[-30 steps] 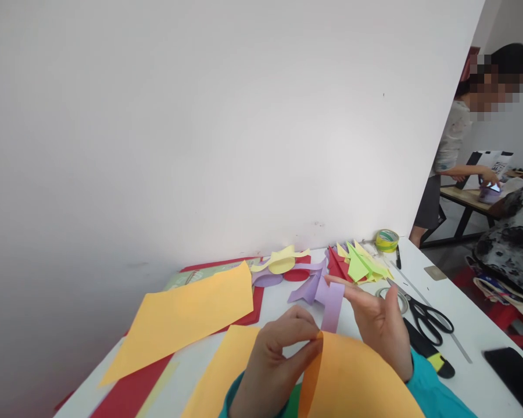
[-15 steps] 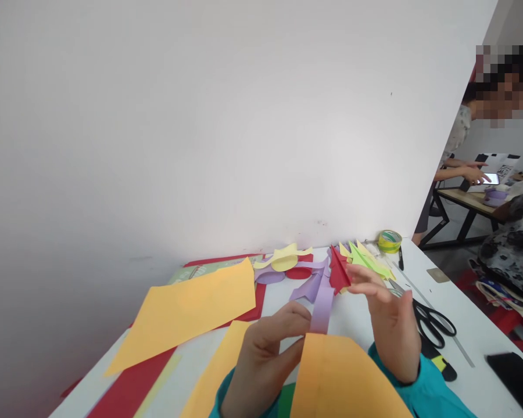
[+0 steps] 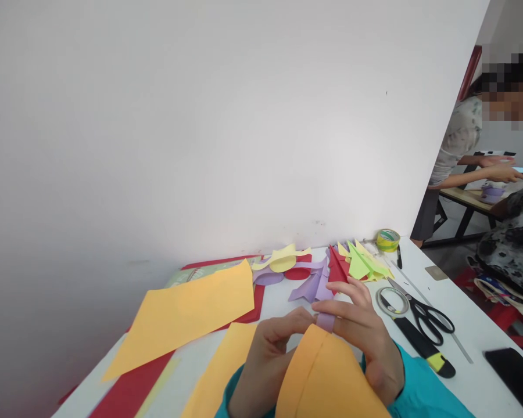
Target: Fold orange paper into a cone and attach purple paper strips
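Note:
My left hand (image 3: 275, 355) grips the edge of a folded orange paper piece (image 3: 326, 377), which has a curved top with a crease along it. A short purple paper strip (image 3: 325, 322) stands at the top of this piece. My right hand (image 3: 362, 328) has come round from the other side, its fingertips curled over the purple strip and its thumb hidden behind the orange paper. Just beyond my fingers lie a folded purple paper shape (image 3: 310, 285) and a red paper plane (image 3: 337, 267).
A large orange sheet (image 3: 187, 316) lies on red paper (image 3: 133, 386) at left. On the right are black scissors (image 3: 431, 318), a tape roll (image 3: 392, 302), a utility knife (image 3: 425, 347), yellow-green tape (image 3: 387, 240) and a black phone-like slab (image 3: 512, 380). Another person (image 3: 457, 139) stands beyond the wall's edge.
My right hand has moved left and closed onto the purple strip, uncovering the tape roll and the knife. The orange piece has tilted in my left hand. The other person's hands have shifted right.

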`<state>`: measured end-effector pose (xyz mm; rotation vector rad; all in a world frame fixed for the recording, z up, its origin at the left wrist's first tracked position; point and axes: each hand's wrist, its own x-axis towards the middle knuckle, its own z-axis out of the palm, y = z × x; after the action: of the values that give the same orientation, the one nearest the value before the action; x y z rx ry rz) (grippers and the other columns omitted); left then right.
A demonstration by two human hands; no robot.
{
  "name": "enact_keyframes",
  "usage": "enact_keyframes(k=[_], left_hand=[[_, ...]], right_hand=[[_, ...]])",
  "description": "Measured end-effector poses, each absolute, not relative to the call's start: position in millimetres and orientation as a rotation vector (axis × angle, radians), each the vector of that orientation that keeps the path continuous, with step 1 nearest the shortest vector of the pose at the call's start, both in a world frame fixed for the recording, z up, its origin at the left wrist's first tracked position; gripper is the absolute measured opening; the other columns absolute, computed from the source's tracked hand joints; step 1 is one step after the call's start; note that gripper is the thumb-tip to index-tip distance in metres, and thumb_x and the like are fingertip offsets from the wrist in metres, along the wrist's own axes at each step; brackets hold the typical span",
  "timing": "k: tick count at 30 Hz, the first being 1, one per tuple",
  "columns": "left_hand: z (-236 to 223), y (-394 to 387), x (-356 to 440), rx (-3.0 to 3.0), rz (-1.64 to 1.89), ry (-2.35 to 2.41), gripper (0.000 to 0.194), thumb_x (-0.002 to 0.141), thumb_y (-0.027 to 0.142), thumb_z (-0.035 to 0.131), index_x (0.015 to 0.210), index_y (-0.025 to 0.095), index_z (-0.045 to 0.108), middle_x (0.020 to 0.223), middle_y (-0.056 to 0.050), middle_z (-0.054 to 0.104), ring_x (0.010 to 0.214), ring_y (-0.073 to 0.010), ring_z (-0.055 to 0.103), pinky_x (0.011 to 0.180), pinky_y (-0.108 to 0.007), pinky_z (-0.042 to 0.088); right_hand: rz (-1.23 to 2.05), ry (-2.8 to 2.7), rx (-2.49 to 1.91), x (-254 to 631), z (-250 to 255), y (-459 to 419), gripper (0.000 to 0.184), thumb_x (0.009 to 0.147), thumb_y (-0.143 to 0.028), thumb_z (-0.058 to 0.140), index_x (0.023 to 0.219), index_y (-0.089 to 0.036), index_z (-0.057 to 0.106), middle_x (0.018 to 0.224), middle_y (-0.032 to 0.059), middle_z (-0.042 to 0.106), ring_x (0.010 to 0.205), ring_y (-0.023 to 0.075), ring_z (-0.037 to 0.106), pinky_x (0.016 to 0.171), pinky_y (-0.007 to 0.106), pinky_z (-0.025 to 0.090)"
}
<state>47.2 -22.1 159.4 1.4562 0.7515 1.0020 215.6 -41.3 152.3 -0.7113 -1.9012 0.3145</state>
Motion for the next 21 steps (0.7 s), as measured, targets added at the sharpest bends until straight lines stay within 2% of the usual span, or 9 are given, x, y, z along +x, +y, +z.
enact_keyframes(k=[4,9,14,18,21], left_hand=[[158.8,-23.5,49.8,1.393,1.004,0.758,0.019,0.061,0.026,0.07,0.075,0.014,0.072,0.066,-0.006,0.059,0.068,-0.0199,0.049,0.056,-0.027,0.041],[162.5,-26.9,49.5,1.442,1.033,0.749,0.009,0.063,0.026,0.069,0.063,0.017,0.069,0.065,-0.005,0.053,0.063,-0.0167,0.045,0.054,-0.026,0.039],[164.8,-25.7,45.7,1.554,1.017,0.699,0.015,0.066,0.026,0.068,0.056,0.017,0.063,0.065,-0.005,0.051,0.064,-0.0177,0.046,0.056,-0.027,0.04],[165.6,-27.1,48.8,1.624,1.001,0.722,0.018,0.068,0.026,0.066,0.053,0.016,0.062,0.064,-0.004,0.05,0.062,-0.0162,0.046,0.055,-0.026,0.039],[164.6,-27.8,51.9,1.734,0.98,0.759,0.017,0.071,0.027,0.063,0.058,0.016,0.067,0.06,-0.004,0.05,0.062,-0.0161,0.047,0.055,-0.026,0.038]], right_hand=[[0.274,-1.933,-0.722,214.1,152.3,-43.1,0.062,0.085,-0.061,0.011,0.123,-0.031,0.05,0.115,0.0038,0.061,0.118,0.0323,0.042,0.103,0.055,0.007],[0.415,-1.867,-0.778,211.3,149.9,-45.2,0.062,0.085,-0.061,0.012,0.118,-0.03,0.054,0.117,0.0036,0.059,0.118,0.0304,0.042,0.104,0.052,0.01],[0.615,-1.808,-0.776,210.8,148.5,-44.5,0.066,0.084,-0.063,0.01,0.115,-0.029,0.058,0.123,0.0057,0.055,0.117,0.0291,0.044,0.106,0.049,0.014],[0.74,-1.582,-0.756,212.6,150.2,-45.8,0.055,0.087,-0.058,0.02,0.11,-0.029,0.061,0.124,0.0048,0.054,0.118,0.0274,0.043,0.104,0.048,0.023],[0.778,-1.47,-0.769,215.5,154.5,-47.6,0.053,0.087,-0.058,0.022,0.106,-0.03,0.063,0.123,0.0042,0.056,0.119,0.0273,0.043,0.103,0.049,0.027]])
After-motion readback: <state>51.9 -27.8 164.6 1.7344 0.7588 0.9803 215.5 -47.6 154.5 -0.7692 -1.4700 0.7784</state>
